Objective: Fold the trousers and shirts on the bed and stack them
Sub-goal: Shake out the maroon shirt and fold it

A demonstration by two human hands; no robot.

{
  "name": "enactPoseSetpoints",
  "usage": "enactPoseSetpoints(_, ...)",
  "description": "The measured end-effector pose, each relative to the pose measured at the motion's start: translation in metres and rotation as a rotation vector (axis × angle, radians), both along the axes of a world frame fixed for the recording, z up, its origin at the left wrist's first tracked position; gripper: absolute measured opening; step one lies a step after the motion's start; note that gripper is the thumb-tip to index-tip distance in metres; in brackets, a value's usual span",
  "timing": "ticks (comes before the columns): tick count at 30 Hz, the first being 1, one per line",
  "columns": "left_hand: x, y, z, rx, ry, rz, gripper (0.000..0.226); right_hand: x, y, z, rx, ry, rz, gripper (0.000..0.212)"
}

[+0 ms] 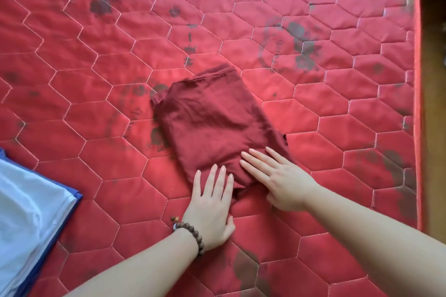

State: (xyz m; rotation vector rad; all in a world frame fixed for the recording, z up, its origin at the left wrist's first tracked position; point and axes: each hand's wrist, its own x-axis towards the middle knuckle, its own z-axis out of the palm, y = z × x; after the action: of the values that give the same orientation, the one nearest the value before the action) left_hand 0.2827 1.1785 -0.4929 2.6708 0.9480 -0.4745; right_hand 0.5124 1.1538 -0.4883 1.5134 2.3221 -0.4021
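Note:
A dark red garment (212, 118) lies folded into a compact rectangle in the middle of the red quilted mattress (101, 94). My left hand (212, 202), with a wooden bead bracelet on the wrist, lies flat with straight fingers on the garment's near edge. My right hand (277, 176) presses flat on the near right corner, fingers spread and straight. Both hands hold nothing.
A stack of folded white and blue clothes (29, 210) sits at the lower left edge of the mattress. The mattress's right edge (418, 103) runs along the frame's right side, with floor beyond it. Dark printed marks are scattered over the mattress cover.

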Motion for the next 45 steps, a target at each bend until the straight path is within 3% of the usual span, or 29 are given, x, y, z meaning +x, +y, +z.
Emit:
enactPoseSetpoints(4, 0.015, 0.009, -0.007, 0.096, 0.050, 0.100, 0.072, -0.002, 0.021, -0.012, 0.099, 0.012, -0.099, 0.079)
enactPoseSetpoints(6, 0.014, 0.013, -0.006, 0.099, -0.062, 0.126, 0.058, 0.003, 0.024, -0.016, 0.095, 0.037, -0.124, 0.074)
enactPoseSetpoints(10, 0.009, 0.024, -0.004, 0.157, -0.350, 0.164, 0.055, 0.005, 0.028, -0.010, 0.113, 0.069, -0.195, 0.065)
enactPoseSetpoints(15, 0.003, 0.034, 0.005, -0.127, -0.347, 0.376, 0.059, -0.011, 0.044, 0.000, 0.199, 0.186, -0.384, 0.061)
enactPoseSetpoints(19, -0.017, 0.042, 0.033, -0.306, -0.462, 0.563, 0.042, -0.016, 0.049, 0.024, 0.215, 0.206, -0.502, 0.023)
enactPoseSetpoints(22, -0.041, 0.047, 0.073, -0.422, -0.612, 0.594, 0.032, -0.023, 0.040, 0.071, 0.191, 0.270, -0.448, 0.020)
enactPoseSetpoints(27, -0.082, 0.058, 0.150, -0.570, -0.726, 0.623, 0.017, -0.041, 0.051, 0.170, -0.028, 0.421, -0.397, 0.012)
enactPoseSetpoints(31, -0.115, 0.066, 0.189, -0.865, -0.823, 0.766, 0.029, -0.063, 0.090, 0.231, -0.338, 0.380, -0.401, 0.026)
enactPoseSetpoints(34, -0.138, 0.076, 0.185, -1.207, -0.876, 0.961, 0.035, -0.083, 0.126, 0.235, -0.548, 0.322, -0.390, 0.014)
enactPoseSetpoints(36, -0.152, 0.085, 0.168, -1.308, -0.900, 1.087, 0.034, -0.098, 0.150, 0.213, -0.684, 0.382, -0.455, 0.007)
enactPoseSetpoints(38, -0.164, 0.098, 0.139, -1.205, -0.899, 1.246, 0.029, -0.112, 0.166, 0.177, -0.731, 0.442, -0.608, 0.006)
enactPoseSetpoints(40, -0.175, 0.112, 0.102, -0.955, -0.727, 1.299, 0.031, -0.117, 0.172, 0.135, -0.676, 0.462, -0.761, 0.029)
enactPoseSetpoints(43, -0.185, 0.121, 0.054, -0.629, -0.431, 1.109, 0.049, -0.112, 0.159, 0.074, -0.460, 0.430, -0.952, 0.057)
enactPoseSetpoints(45, -0.185, 0.120, 0.032, -0.505, -0.406, 0.963, 0.052, -0.107, 0.142, 0.044, -0.319, 0.388, -1.021, 0.062)
